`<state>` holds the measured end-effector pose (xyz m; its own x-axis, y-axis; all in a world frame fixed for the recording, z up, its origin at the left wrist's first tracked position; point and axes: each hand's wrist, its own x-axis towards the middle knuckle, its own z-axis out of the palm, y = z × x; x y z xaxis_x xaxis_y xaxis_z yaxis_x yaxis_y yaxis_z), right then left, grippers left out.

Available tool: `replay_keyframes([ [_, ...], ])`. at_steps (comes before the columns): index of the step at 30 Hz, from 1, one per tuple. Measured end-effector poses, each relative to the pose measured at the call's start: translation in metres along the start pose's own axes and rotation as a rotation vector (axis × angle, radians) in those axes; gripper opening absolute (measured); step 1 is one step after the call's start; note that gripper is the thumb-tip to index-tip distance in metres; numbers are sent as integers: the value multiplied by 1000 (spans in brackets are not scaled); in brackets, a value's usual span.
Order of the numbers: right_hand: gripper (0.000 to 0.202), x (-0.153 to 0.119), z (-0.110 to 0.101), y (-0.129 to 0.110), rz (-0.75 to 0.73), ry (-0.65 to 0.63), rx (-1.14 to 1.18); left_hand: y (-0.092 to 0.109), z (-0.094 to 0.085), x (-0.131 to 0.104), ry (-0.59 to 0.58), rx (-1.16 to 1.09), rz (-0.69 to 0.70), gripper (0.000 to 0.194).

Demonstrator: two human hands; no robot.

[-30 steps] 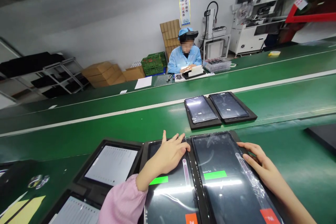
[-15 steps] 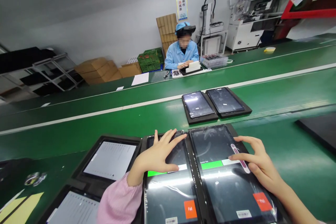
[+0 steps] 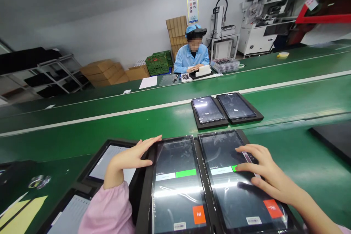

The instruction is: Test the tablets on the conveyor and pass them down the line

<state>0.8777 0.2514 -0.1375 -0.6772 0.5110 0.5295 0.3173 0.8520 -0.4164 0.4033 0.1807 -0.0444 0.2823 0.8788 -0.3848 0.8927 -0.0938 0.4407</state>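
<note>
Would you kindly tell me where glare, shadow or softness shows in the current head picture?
Head view: a bright glare band crosses the left near tablet and the right near tablet; head view: a dark shadow or reflection lies by the right hand; head view: the rack at far left looks soft.

Factory workshop — long green worktop (image 3: 95, 129), white machine (image 3: 253, 40) behind, co-worker (image 3: 189, 58) (in blue cap (image 3: 192, 28)).

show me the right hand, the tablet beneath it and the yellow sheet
Right hand (image 3: 270, 176): head view, back of hand
Tablet beneath it (image 3: 233, 194): head view, mid-screen
Yellow sheet (image 3: 26, 216): head view, lower part
</note>
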Motion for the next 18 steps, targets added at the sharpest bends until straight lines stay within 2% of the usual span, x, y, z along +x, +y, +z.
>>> replay_keyframes([
  [2, 48, 13, -1, -16, -91, -153, -23, -5, 3, 2, 48, -22, 62, 80],
  [4, 53, 26, -1, -32, -161, -281, -19, -1, 5, 8, 91, -9, 69, 80],
  [7, 52, 36, -1, -45, -212, -412, -9, 18, 8, 19, 100, 65, -31, 88],
  [9, 38, 36, -2, -39, -187, -415, -6, 38, 9, 30, 101, 116, -73, 91],
  [11, 31, 30, 0, -21, -64, -307, 8, 59, 12, 42, 107, 149, -24, 89],
  [13, 33, 22, 6, 4, 183, -45, 37, 81, 17, 55, 102, 173, 61, 83],
  [15, 36, 13, 18, 28, 466, 245, 129, 100, 23, 66, 101, 199, 104, 69],
  [16, 42, 9, 24, 37, 586, 342, 196, 108, 26, 71, 111, 217, 107, 60],
  [18, 53, 4, 34, 50, 743, 402, 328, 120, 31, 76, 158, 256, 88, 47],
])
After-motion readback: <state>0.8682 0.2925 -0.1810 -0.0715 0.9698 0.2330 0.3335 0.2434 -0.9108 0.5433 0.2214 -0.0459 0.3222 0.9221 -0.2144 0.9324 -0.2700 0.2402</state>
